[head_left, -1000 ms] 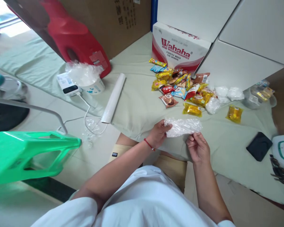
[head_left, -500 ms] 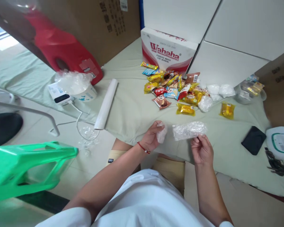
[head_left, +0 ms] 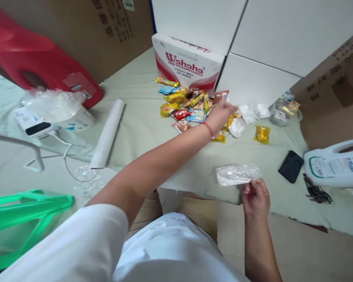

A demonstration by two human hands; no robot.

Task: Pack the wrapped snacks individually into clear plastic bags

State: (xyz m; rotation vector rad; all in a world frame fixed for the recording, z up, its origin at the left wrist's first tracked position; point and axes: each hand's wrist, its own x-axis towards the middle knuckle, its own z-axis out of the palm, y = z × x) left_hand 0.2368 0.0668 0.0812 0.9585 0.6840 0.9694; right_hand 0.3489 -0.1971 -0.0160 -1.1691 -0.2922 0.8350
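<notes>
My left hand (head_left: 221, 114) reaches across the table over the right side of a pile of small packaged snacks (head_left: 191, 103). Its fingers stretch out towards several white wrapped bundles (head_left: 249, 113), and nothing shows in them. In front of my body, my right hand (head_left: 256, 197) pinches the lower right edge of a flat, crinkled piece of clear plastic wrap (head_left: 238, 174), held above the table's front edge. A yellow snack packet (head_left: 262, 134) lies apart, right of the bundles.
A white roll (head_left: 107, 133) lies on the left, by a plastic-topped tub (head_left: 79, 119) and a corded white device (head_left: 41, 130). A Wahaba-style red-and-white carton (head_left: 188, 62) stands behind the snacks. Right are a clear container (head_left: 282, 113), black wallet-like object (head_left: 291, 166) and white jug (head_left: 335, 166).
My left hand has moved forward and right, from near my body to the snack pile; the white bundle it held no longer shows in it. My right hand keeps the plastic wrap.
</notes>
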